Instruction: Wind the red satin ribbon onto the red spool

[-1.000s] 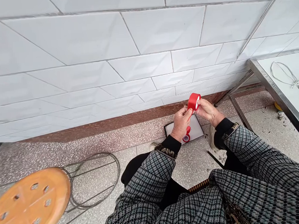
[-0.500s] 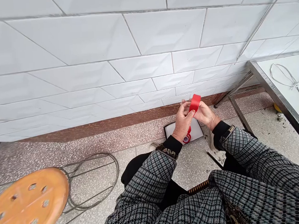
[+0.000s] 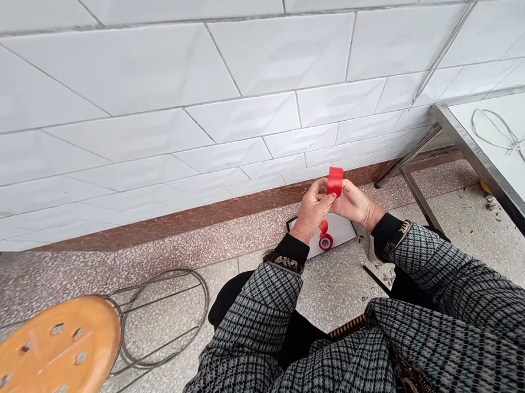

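Note:
Low in front of me, a glossy red ribbon (image 3: 335, 181) is bent into a wide band between my hands. My left hand (image 3: 312, 210) pinches its lower edge, with the thumb lying across the front. From the other side my right hand (image 3: 354, 204) holds the band, its fingers partly hidden behind it. Beneath the hands, a red roll (image 3: 326, 242) with a pale core rests on a dark-rimmed white board (image 3: 340, 232) on the floor. A short red strip (image 3: 323, 226) shows just above the roll.
An orange stool (image 3: 50, 358) with a wire frame lies on its side at the left. A metal-edged table (image 3: 494, 161) at the right carries a loose pale cable (image 3: 512, 144). White wall tiles (image 3: 253, 115) rise ahead. Small dark scraps litter the floor at the right.
My hands and the red band have shifted slightly left, and the band stands more upright. More of the roll and the strip on the board shows below.

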Available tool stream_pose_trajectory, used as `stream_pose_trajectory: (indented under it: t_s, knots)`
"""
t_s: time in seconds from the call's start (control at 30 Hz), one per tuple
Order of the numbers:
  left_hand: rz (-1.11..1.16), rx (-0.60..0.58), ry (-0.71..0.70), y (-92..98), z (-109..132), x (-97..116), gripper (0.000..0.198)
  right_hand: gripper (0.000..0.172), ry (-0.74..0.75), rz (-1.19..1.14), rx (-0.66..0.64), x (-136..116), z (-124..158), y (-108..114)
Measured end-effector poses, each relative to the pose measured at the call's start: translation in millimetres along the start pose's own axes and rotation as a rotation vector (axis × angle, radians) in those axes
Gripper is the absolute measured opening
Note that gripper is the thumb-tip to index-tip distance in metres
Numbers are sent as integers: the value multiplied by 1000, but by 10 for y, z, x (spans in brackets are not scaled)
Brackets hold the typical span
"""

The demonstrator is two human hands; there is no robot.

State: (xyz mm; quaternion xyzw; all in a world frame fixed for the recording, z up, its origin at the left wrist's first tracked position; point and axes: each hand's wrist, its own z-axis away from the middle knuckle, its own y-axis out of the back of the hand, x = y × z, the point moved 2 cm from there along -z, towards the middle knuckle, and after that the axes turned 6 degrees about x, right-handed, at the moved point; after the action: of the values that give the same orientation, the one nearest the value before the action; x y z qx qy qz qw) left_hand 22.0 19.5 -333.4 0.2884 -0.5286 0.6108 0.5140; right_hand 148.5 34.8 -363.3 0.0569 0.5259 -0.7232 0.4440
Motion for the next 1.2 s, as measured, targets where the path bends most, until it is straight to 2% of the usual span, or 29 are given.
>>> stream_pose_trajectory:
  t_s: [0.07, 0.17, 0.3, 0.33, 0.4, 0.5, 0.67, 0.77, 0.83, 0.93, 1.0, 1.2]
  knots:
    - [38, -55, 40, 52, -2, 3, 64, 16, 12, 37, 29, -11, 0, 19]
    - [25, -126, 99, 150, 6, 39, 66, 28, 155, 178, 63, -145, 37, 40]
    - [-41, -182, 194, 250, 35, 64, 67, 56, 421, 635, 23, -444, 146, 64]
    - [-55, -183, 216, 258, 44, 54, 66, 56, 484, 749, 13, -506, 173, 73]
    - [-73, -181, 253, 245, 63, 21, 64, 44, 551, 923, -15, -584, 210, 97]
    - [-55, -148, 238, 170, 84, -21, 61, 30, 555, 1036, 18, -631, 214, 165]
    - [-47, 66, 67, 112, 81, 20, 47, 43, 598, 1014, 258, -743, 149, 344]
    - [-80, 28, 69, 127, 82, 44, 47, 43, 612, 972, 329, -787, 119, 396]
    - [-77, -26, 80, 135, 87, 43, 50, 39, 572, 910, 310, -769, 114, 371]
    - [-71, -50, 79, 128, 91, 31, 52, 32, 456, 754, 180, -687, 127, 254]
    - [-78, -39, 75, 113, 91, 23, 51, 29, 382, 666, 118, -630, 141, 177]
    - [-123, 34, 4, 75, 98, 7, 45, 27, 229, 510, 101, -482, 106, 144]
